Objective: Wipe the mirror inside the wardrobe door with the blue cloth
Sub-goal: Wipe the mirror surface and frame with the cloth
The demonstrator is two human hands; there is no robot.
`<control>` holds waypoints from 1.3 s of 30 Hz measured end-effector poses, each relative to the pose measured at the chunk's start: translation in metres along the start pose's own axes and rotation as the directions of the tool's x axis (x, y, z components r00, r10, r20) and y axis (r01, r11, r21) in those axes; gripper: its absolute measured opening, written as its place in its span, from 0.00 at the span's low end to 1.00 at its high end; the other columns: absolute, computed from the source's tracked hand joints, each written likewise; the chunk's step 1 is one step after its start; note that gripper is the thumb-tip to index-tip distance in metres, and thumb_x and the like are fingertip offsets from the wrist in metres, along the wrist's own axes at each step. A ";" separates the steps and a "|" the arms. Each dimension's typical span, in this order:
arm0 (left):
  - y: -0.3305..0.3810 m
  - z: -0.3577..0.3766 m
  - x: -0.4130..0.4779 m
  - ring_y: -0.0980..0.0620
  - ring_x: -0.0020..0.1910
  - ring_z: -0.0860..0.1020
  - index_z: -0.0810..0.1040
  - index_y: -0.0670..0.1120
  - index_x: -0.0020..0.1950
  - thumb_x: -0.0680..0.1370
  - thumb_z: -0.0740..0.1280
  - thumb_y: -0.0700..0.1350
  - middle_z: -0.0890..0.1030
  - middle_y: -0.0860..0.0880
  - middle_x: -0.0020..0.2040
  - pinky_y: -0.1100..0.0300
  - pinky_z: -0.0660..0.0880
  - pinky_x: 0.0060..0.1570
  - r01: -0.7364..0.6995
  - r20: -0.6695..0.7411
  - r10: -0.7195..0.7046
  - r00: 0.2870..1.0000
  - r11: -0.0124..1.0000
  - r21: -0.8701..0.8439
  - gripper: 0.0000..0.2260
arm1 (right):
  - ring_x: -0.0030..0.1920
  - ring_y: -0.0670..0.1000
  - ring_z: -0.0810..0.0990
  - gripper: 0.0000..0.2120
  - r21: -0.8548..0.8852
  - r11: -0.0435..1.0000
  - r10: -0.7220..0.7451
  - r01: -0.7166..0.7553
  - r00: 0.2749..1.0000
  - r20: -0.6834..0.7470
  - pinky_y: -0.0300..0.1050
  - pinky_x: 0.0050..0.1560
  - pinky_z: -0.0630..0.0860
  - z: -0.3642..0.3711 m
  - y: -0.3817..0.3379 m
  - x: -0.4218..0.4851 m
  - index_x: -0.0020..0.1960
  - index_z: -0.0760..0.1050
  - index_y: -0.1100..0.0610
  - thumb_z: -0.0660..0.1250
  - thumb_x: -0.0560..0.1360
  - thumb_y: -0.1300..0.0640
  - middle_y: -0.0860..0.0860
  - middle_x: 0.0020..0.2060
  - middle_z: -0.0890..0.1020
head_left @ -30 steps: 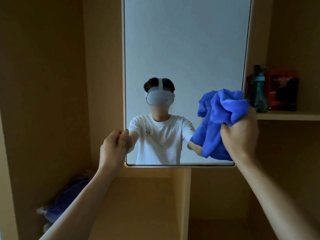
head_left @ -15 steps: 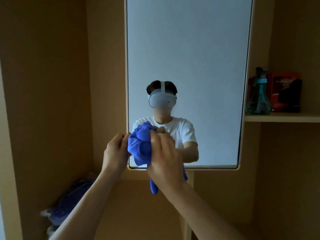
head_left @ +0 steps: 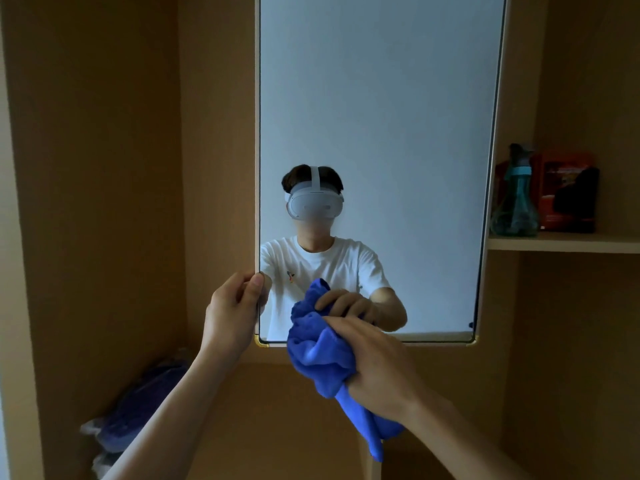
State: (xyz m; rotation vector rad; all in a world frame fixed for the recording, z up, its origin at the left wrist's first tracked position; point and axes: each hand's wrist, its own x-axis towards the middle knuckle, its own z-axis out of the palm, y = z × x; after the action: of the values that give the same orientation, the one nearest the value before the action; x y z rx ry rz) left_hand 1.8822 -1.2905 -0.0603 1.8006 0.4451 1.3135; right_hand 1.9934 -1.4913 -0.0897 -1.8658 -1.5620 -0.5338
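Head view, right hand point(head_left: 377, 362) bunching blue cloth point(head_left: 322, 351), left hand point(head_left: 232, 313) pinching mirror point(head_left: 377, 116) edge

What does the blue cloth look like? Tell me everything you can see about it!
The blue cloth is bright blue and looks soft and fuzzy, like a towel. It is scrunched into a wrinkly bundle. The right hand grips its middle. Its top seems to press on the lower left part of the mirror, which shows its reflection, and a long tail hangs below the hand. The left hand holds the mirror's edge, not the cloth.
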 end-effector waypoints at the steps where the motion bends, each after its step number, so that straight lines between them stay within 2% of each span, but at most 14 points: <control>1: 0.000 0.000 0.000 0.46 0.42 0.83 0.81 0.52 0.46 0.84 0.63 0.51 0.84 0.53 0.38 0.39 0.81 0.48 -0.009 -0.003 0.009 1.000 1.000 0.009 0.10 | 0.54 0.41 0.78 0.16 -0.006 1.000 0.005 -0.005 1.000 -0.016 0.43 0.52 0.76 -0.004 0.002 0.000 0.62 0.73 0.42 0.67 0.76 0.51 0.37 0.52 0.78; 4: -0.002 0.001 0.000 0.52 0.41 0.83 0.81 0.53 0.48 0.84 0.63 0.51 0.84 0.55 0.39 0.41 0.82 0.47 -0.027 -0.011 0.028 1.000 0.999 0.027 0.09 | 0.53 0.40 0.79 0.16 -0.014 1.000 0.016 -0.017 0.998 -0.053 0.41 0.50 0.77 -0.018 0.005 0.002 0.62 0.72 0.39 0.66 0.74 0.48 0.35 0.51 0.78; 8: -0.007 0.003 0.003 0.57 0.40 0.82 0.80 0.55 0.48 0.84 0.63 0.51 0.83 0.58 0.39 0.45 0.81 0.43 -0.055 -0.027 0.056 0.998 0.997 0.046 0.08 | 0.51 0.36 0.78 0.18 -0.010 1.000 0.026 -0.027 0.996 -0.091 0.29 0.46 0.72 -0.028 0.002 0.006 0.61 0.73 0.38 0.61 0.71 0.44 0.32 0.50 0.77; 10: -0.008 0.004 0.002 0.61 0.39 0.81 0.78 0.57 0.46 0.84 0.63 0.50 0.83 0.62 0.41 0.50 0.79 0.40 -0.066 -0.026 0.067 0.997 0.997 0.032 0.08 | 0.49 0.37 0.78 0.16 -0.015 1.000 0.025 -0.027 0.995 -0.096 0.30 0.45 0.73 -0.030 0.000 0.011 0.59 0.73 0.39 0.61 0.71 0.44 0.33 0.48 0.77; 12: -0.008 0.004 0.000 0.61 0.40 0.80 0.78 0.57 0.45 0.84 0.64 0.49 0.83 0.61 0.42 0.51 0.77 0.40 -0.056 -0.016 0.057 0.998 0.998 0.020 0.09 | 0.47 0.38 0.78 0.15 -0.001 1.000 0.031 -0.031 0.994 -0.101 0.32 0.45 0.74 -0.036 -0.006 0.019 0.57 0.71 0.38 0.61 0.71 0.45 0.32 0.45 0.75; 15: 0.003 0.001 -0.001 0.57 0.43 0.81 0.80 0.55 0.47 0.83 0.64 0.50 0.84 0.57 0.42 0.51 0.78 0.45 0.031 0.029 -0.032 0.999 0.999 0.019 0.07 | 0.47 0.34 0.76 0.16 -0.005 0.999 0.047 -0.047 0.996 -0.074 0.29 0.45 0.72 -0.057 -0.019 0.041 0.57 0.68 0.38 0.60 0.70 0.47 0.30 0.46 0.74; 18: 0.022 -0.007 -0.001 0.53 0.51 0.83 0.82 0.55 0.52 0.83 0.64 0.53 0.86 0.54 0.48 0.51 0.78 0.54 0.128 0.104 -0.126 0.987 0.992 -0.007 0.07 | 0.49 0.37 0.77 0.16 -0.010 0.998 0.068 -0.068 0.998 -0.019 0.37 0.46 0.76 -0.084 -0.033 0.068 0.57 0.68 0.37 0.62 0.70 0.50 0.34 0.46 0.75; 20: 0.042 -0.012 0.007 0.56 0.55 0.82 0.82 0.56 0.55 0.82 0.63 0.56 0.86 0.56 0.52 0.52 0.78 0.57 0.173 0.123 -0.168 0.978 0.985 -0.027 0.10 | 0.51 0.37 0.76 0.19 0.001 0.996 0.087 -0.087 0.996 0.011 0.35 0.48 0.75 -0.101 -0.040 0.086 0.59 0.69 0.38 0.65 0.71 0.53 0.34 0.48 0.76; 22: 0.068 -0.014 0.024 0.63 0.57 0.81 0.80 0.58 0.58 0.83 0.63 0.55 0.84 0.62 0.56 0.56 0.77 0.58 0.183 0.120 -0.174 0.977 0.981 -0.065 0.09 | 0.51 0.35 0.76 0.22 0.005 0.994 0.107 -0.108 0.993 0.042 0.32 0.49 0.74 -0.120 -0.046 0.105 0.61 0.70 0.38 0.67 0.71 0.56 0.34 0.49 0.76; 26: 0.129 -0.021 0.072 0.67 0.55 0.80 0.79 0.60 0.57 0.83 0.64 0.53 0.84 0.65 0.55 0.62 0.75 0.54 0.183 0.101 -0.173 0.980 0.979 -0.094 0.06 | 0.51 0.36 0.76 0.20 -0.003 0.990 0.137 -0.138 0.985 0.100 0.32 0.48 0.73 -0.164 -0.061 0.143 0.60 0.71 0.39 0.66 0.71 0.56 0.33 0.47 0.76; 30: 0.192 -0.028 0.110 0.70 0.52 0.79 0.76 0.68 0.54 0.83 0.65 0.52 0.81 0.71 0.53 0.69 0.72 0.47 0.159 0.129 -0.154 0.979 0.987 -0.026 0.08 | 0.53 0.39 0.78 0.21 0.041 0.985 0.160 -0.168 0.976 0.146 0.37 0.51 0.76 -0.214 -0.078 0.179 0.63 0.71 0.39 0.64 0.71 0.53 0.35 0.49 0.77; 34: 0.252 -0.038 0.143 0.69 0.52 0.78 0.73 0.69 0.57 0.83 0.64 0.51 0.80 0.71 0.55 0.66 0.71 0.48 0.139 0.200 -0.137 0.970 0.990 0.001 0.10 | 0.51 0.39 0.78 0.16 0.044 0.980 0.185 -0.196 0.965 0.185 0.37 0.50 0.76 -0.265 -0.093 0.219 0.63 0.70 0.41 0.66 0.76 0.50 0.37 0.50 0.78; 37: 0.298 -0.044 0.175 0.67 0.55 0.78 0.73 0.65 0.59 0.83 0.64 0.48 0.79 0.68 0.59 0.64 0.72 0.50 0.088 0.228 -0.087 0.970 0.996 0.007 0.11 | 0.47 0.41 0.79 0.08 0.018 0.977 0.204 -0.211 0.961 0.186 0.41 0.45 0.77 -0.305 -0.106 0.253 0.55 0.71 0.44 0.66 0.77 0.50 0.40 0.45 0.79; 39: 0.326 -0.048 0.199 0.65 0.58 0.78 0.73 0.62 0.60 0.83 0.64 0.48 0.80 0.66 0.61 0.61 0.74 0.53 0.062 0.234 -0.064 0.970 0.998 0.014 0.10 | 0.46 0.40 0.78 0.06 -0.004 0.982 0.184 -0.187 0.965 0.186 0.39 0.43 0.77 -0.330 -0.118 0.277 0.51 0.69 0.42 0.66 0.77 0.50 0.39 0.44 0.78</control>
State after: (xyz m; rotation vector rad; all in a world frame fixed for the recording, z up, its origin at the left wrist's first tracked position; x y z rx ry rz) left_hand 1.8554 -1.3220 0.3229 1.9040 0.3736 1.0405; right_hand 1.9674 -1.5123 0.3559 -2.0742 -1.4808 -0.2707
